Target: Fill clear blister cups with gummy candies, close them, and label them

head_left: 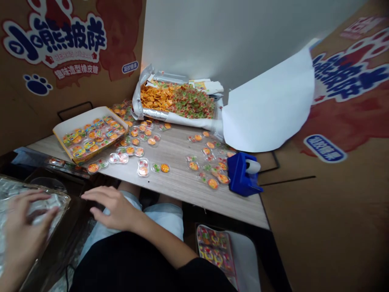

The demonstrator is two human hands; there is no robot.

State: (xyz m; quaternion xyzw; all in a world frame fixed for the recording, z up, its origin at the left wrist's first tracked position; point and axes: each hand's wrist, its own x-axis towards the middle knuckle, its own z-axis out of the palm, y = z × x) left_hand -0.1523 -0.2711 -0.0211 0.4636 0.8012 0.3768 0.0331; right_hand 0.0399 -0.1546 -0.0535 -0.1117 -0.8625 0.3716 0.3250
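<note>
My left hand (pixel 22 231) rests with fingers spread on a clear plastic bag or tray (pixel 12 190) at the lower left, below the table edge. My right hand (pixel 111 207) reaches leftward over my lap, fingers stretched flat and holding nothing, close to the same plastic. On the wooden table (pixel 182 182) lie several small clear blister packs with orange and green candies (pixel 142 167). A shallow cardboard tray (pixel 91 134) at the left holds several packed candies.
A big open bag of orange and green candies (pixel 176 101) sits at the back. A blue tape dispenser (pixel 243 173) stands at the right edge beside a white sheet (pixel 270 105). Printed cardboard boxes wall both sides. A printed sheet (pixel 214 247) lies below the table.
</note>
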